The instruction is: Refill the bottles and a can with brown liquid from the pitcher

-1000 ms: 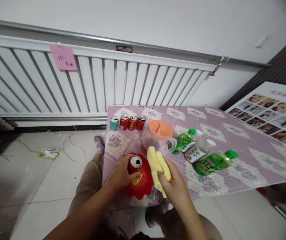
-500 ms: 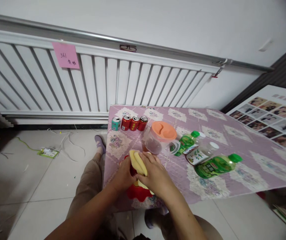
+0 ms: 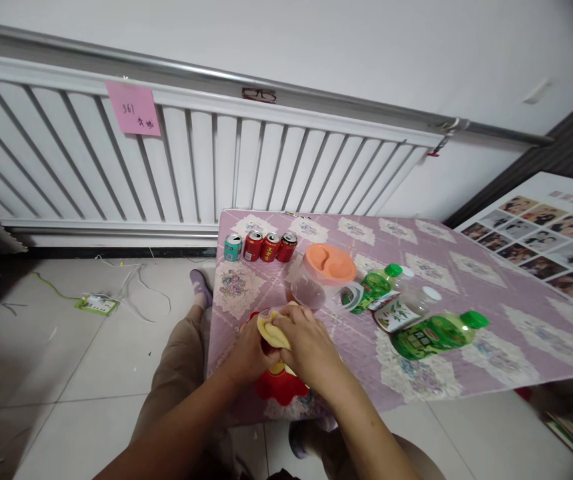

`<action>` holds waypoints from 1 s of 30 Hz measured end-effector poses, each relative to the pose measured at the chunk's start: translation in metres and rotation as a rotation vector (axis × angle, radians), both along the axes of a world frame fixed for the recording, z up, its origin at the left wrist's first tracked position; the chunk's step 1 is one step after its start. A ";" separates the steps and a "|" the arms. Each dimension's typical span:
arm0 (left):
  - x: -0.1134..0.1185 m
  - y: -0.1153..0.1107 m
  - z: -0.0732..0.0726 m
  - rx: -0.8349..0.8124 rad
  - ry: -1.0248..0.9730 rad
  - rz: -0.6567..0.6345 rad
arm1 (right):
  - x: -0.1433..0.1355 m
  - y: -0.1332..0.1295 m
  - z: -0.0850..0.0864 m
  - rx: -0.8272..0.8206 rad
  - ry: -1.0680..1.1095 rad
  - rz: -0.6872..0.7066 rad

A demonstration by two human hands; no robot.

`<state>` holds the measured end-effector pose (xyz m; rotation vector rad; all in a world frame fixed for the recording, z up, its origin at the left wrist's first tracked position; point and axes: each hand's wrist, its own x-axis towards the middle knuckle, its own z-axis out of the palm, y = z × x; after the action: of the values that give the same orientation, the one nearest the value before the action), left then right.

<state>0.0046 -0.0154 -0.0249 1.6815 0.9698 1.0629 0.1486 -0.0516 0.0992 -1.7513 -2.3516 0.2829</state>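
Observation:
Both my hands are close together over a red scalloped mat (image 3: 280, 388) near the table's front edge. My right hand (image 3: 311, 347) is closed on a folded yellow cloth (image 3: 272, 333), with its fingers pressed down into the folds. My left hand (image 3: 250, 352) curls around a dark red thing (image 3: 267, 346) just under the cloth. Fingers and cloth hide most of that thing, so its kind does not show clearly. Beyond my hands stands a clear plastic pitcher (image 3: 309, 288) with an orange lid (image 3: 330, 263) and its handle toward the right.
A teal can (image 3: 233, 248) and three red cans (image 3: 270, 248) stand in a row at the back left. Right of the pitcher lie several bottles, among them a large green-capped one (image 3: 433, 337). A white radiator (image 3: 266, 160) runs behind the floral-covered table (image 3: 466, 300).
The yellow cloth has been pushed down and bunched, with my right fingers now pressing into it. My left hand keeps its hold in nearly the same place.

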 end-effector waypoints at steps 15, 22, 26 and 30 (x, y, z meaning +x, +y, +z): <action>-0.005 -0.006 0.003 0.083 0.102 0.044 | 0.056 -0.002 0.012 0.124 -0.120 -0.083; -0.005 -0.005 0.006 0.072 0.100 0.021 | 0.019 -0.001 0.007 0.043 -0.113 -0.083; -0.004 -0.004 0.005 0.073 0.122 0.012 | 0.007 0.000 0.005 -0.039 -0.200 -0.104; -0.003 -0.003 -0.001 0.084 0.118 0.031 | 0.020 -0.002 0.007 -0.034 -0.215 -0.149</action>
<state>0.0015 -0.0180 -0.0257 1.8199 1.0415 1.0470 0.1687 -0.0538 0.1062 -2.0538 -2.3513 0.1172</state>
